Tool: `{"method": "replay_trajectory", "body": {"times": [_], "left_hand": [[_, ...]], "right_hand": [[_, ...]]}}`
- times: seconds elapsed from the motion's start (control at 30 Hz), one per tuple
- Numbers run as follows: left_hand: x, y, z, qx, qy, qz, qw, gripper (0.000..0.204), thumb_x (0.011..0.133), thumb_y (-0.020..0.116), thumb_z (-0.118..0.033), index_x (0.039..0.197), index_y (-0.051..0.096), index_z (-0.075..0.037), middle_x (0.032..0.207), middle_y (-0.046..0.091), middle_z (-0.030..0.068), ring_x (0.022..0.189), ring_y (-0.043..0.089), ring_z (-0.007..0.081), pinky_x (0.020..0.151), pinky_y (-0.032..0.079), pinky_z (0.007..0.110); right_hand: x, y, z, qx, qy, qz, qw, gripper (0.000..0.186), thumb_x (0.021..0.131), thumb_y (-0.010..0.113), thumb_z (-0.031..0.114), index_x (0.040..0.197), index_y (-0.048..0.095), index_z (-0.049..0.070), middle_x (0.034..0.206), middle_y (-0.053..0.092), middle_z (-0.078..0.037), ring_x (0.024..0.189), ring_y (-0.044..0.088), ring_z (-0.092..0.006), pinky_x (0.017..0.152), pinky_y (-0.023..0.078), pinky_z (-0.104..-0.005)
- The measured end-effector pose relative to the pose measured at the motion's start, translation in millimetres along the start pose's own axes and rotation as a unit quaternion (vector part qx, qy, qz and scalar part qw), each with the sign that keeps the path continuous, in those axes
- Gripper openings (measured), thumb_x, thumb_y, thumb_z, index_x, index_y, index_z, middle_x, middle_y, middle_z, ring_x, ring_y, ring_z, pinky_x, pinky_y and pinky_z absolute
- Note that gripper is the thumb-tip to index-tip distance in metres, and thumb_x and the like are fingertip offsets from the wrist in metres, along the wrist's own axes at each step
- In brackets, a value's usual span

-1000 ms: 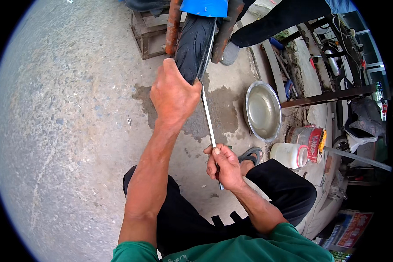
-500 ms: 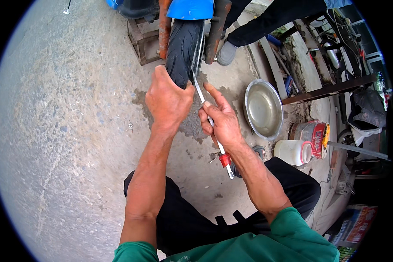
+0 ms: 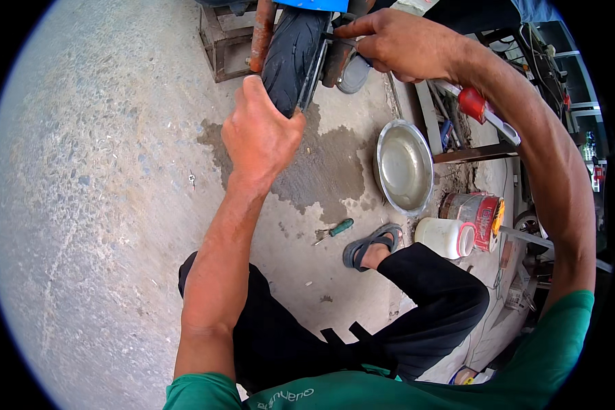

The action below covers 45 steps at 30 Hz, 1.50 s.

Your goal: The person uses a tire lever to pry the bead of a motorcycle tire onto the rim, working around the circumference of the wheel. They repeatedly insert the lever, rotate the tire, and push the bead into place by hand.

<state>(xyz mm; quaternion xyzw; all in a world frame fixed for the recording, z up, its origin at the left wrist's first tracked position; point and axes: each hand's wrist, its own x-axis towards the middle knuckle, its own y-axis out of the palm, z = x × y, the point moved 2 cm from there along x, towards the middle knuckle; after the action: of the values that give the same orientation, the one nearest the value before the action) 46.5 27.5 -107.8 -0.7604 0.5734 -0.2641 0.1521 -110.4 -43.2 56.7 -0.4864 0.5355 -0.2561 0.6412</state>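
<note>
A black motorcycle tire (image 3: 294,55) stands upright below a blue fender (image 3: 316,4). My left hand (image 3: 261,130) is closed round its near lower edge, thumb at the right sidewall. At the tire's upper right, my right hand (image 3: 410,46) stretches its index finger toward the rim, beside the fork leg. Its other fingers are curled over a metal tire lever (image 3: 504,128) with a red grip piece (image 3: 472,104); the lever slants out beneath my forearm, and its front part is hidden by the hand.
A metal basin (image 3: 404,167) sits to the right, near a white plastic jar (image 3: 441,237) and a red-and-grey bucket (image 3: 482,215). A green-handled tool (image 3: 335,228) lies on the concrete by my sandalled foot (image 3: 374,247). Another person's shoe (image 3: 354,74) is beside the wheel.
My right hand has swung up and right with the tire lever, away from the tire's lower edge to its upper right side. My left hand stays on the tire.
</note>
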Motion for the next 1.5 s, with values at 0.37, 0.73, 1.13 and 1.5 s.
{"method": "replay_trajectory", "body": {"times": [0.37,0.73,1.13,1.5], "left_hand": [[-1.7,5.9,2.9,-0.038,0.003,-0.006,0.999,0.051,0.075,0.081,-0.024,0.112,0.054,-0.002,0.103,0.068,0.0247,0.095,0.068,0.0480,0.084,0.053,0.054],[-4.3,6.3,1.5,-0.014,0.001,-0.007,1.000,0.054,0.075,0.081,-0.025,0.115,0.052,-0.002,0.104,0.068,0.0254,0.096,0.068,0.0487,0.085,0.053,0.055],[-3.9,16.4,12.7,-0.011,0.065,-0.034,0.997,0.058,0.074,0.081,-0.032,0.113,0.055,0.002,0.098,0.070,0.0255,0.089,0.071,0.0453,0.084,0.055,0.052],[-24.1,22.2,17.1,0.028,0.026,-0.052,0.998,0.054,0.073,0.079,-0.021,0.116,0.055,0.002,0.100,0.068,0.0324,0.098,0.067,0.0509,0.085,0.054,0.053]], "right_hand": [[-46.4,64.9,61.2,-0.028,0.000,0.094,0.995,0.048,0.093,0.055,0.008,0.140,0.060,0.001,0.110,0.073,-0.028,0.104,0.073,-0.0392,0.095,0.057,-0.0467],[-24.5,2.8,27.0,-0.377,-0.032,-0.079,0.922,0.047,0.095,0.059,0.008,0.141,0.064,0.016,0.106,0.077,-0.014,0.098,0.077,-0.0287,0.086,0.062,-0.0405],[-151.3,324.9,7.8,0.108,-0.001,0.210,0.972,0.054,0.097,0.057,0.024,0.149,0.047,0.011,0.097,0.073,-0.027,0.089,0.072,-0.0443,0.080,0.057,-0.0528],[-139.2,502.9,12.2,0.218,0.113,-0.078,0.966,0.034,0.088,0.068,0.016,0.121,0.067,0.015,0.117,0.062,-0.010,0.111,0.063,-0.0341,0.093,0.054,-0.0471]]}}
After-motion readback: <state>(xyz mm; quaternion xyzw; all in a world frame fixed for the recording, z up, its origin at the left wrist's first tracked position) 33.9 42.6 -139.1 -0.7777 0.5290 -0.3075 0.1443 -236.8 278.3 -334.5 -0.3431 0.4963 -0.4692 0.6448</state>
